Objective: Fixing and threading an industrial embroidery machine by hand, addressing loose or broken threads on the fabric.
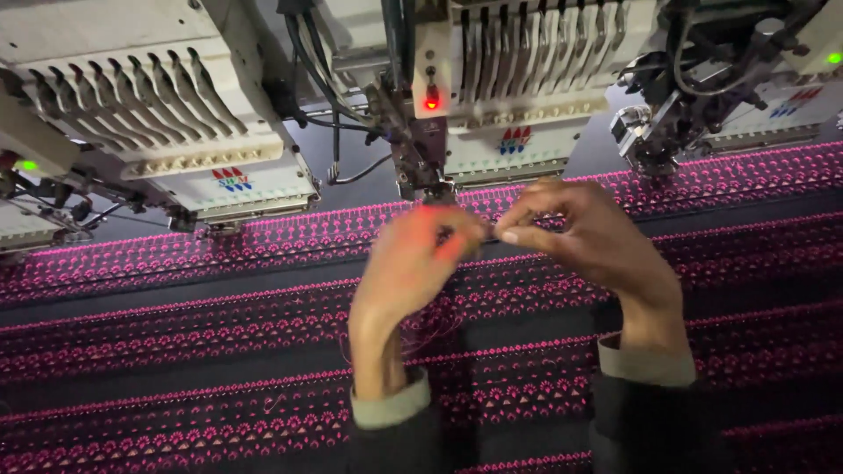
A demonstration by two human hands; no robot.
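My left hand [408, 263] and my right hand [584, 233] are raised together just below the needle area [428, 180] of the middle embroidery head [518, 88]. The fingertips of both hands are pinched and meet near the needles, apparently on a fine thread that is too thin to see clearly. A red lamp [431, 102] on the head glows and tints my left hand. Loose pink thread [435, 338] hangs by my left wrist. Dark fabric with rows of pink embroidery [202, 351] stretches under both hands.
Another embroidery head [149, 105] stands at the left with a green light [28, 165], and a third [746, 79] at the right with a green light [834, 58]. Black cables [320, 79] hang between the heads. The fabric spans the full width.
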